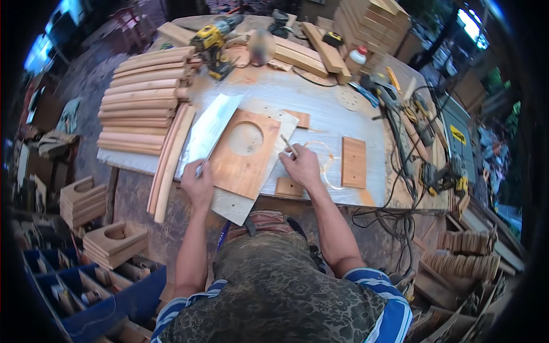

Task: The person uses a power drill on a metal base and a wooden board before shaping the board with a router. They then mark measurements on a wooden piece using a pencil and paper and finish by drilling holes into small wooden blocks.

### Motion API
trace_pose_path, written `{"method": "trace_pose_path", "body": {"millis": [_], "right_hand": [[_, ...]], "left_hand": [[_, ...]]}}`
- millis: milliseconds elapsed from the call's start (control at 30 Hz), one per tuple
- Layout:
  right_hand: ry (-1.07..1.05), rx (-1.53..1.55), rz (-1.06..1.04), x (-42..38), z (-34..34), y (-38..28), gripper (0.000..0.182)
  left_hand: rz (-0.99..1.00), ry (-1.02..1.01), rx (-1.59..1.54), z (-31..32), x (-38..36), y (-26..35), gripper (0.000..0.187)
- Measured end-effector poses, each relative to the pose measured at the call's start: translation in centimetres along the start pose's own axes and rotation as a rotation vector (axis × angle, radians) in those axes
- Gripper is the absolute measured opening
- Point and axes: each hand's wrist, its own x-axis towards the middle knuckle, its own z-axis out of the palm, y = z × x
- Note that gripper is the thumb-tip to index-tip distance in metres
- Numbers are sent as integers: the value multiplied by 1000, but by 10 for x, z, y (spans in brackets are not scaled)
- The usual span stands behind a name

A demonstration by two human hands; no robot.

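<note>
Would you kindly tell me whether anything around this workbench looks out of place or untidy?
Yes, mildly: the black cables lie tangled at the right of the workbench and droop in loops over its front edge, where they might snag. Nothing else clearly stands out.

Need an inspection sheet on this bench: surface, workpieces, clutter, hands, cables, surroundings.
Surface: light bench top, orange-brown patches on it.
Workpieces: wooden panel with a round hole, lying on a pale board; shiny sheet along its left side.
Clutter: stacked wooden strips at left, yellow-and-black drill at the far side, loose wooden block at right.
Hands: left hand at the shiny sheet's near end, grip unclear; right hand holds a thin stick.
Cables: dark cables tangled at right, hanging over the bench edge.
Surroundings: blue divided box at lower left.
</note>
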Motion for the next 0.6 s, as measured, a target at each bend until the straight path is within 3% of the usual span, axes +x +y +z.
{"method": "trace_pose_path", "body": {"millis": [67, 233, 300, 333, 400, 467, 533, 600], "right_hand": [[-131, -9, 99, -10, 3, 0, 46], [-144, 59, 208, -3, 40, -14, 57], [-151, 63, 209, -1, 48, -20, 61], [-129, 70, 243, -1, 49, -24, 64], [-120, 78, 252, 5, 55, -25, 67], [-118, 274, 309, 9, 62, -8, 69], [-138, 223, 251, 10, 60, -18, 69], [-164, 205, 252, 11, 61, -20, 65]], "left_hand": [[-54, -11, -15, -11, -18, 2, 14], [-314, 61, -33, -37, -43, -2, 25], [-509, 96, -249, -38, -44, -8, 30], [-510, 109, -240, -38, -45, -11, 30], [-762, 88, -555, -33, -42, -17, 32], [-803, 112, -643, -27, -42, -15, 32], [-824, 137, -740, -25, -33, -14, 31], [-703, -41, -439, -29, -26, -14, 31]]}}
